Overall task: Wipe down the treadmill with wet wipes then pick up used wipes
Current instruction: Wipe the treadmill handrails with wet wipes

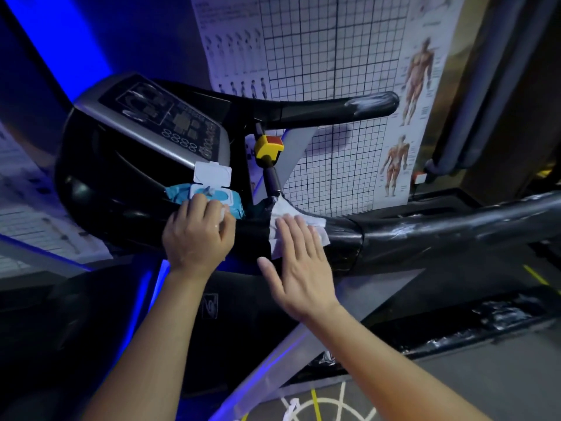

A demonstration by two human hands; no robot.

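White and damp-looking, the wipe [299, 221] lies draped over the black handrail [425, 235], at twelve o'clock of the right hand [299, 268], whose straight, spread fingers press it flat. It is probably light, limp and quick to bunch, so a flat palm or a corner pinch would suit. At its nine o'clock the left hand [197, 235] curls over the open wipes pack [179, 192] below the console [158, 117], seemingly pinching a fresh sheet. The yellow stop switch [268, 147] at eleven o'clock may crowd strokes.

Dim overall, lit mostly by a blue strip light [66, 41] up left of the console [158, 123], with more blue glow below it. Pale glare on the handrail [455, 229] right of the console. Soft throughout — bent toward the edges.
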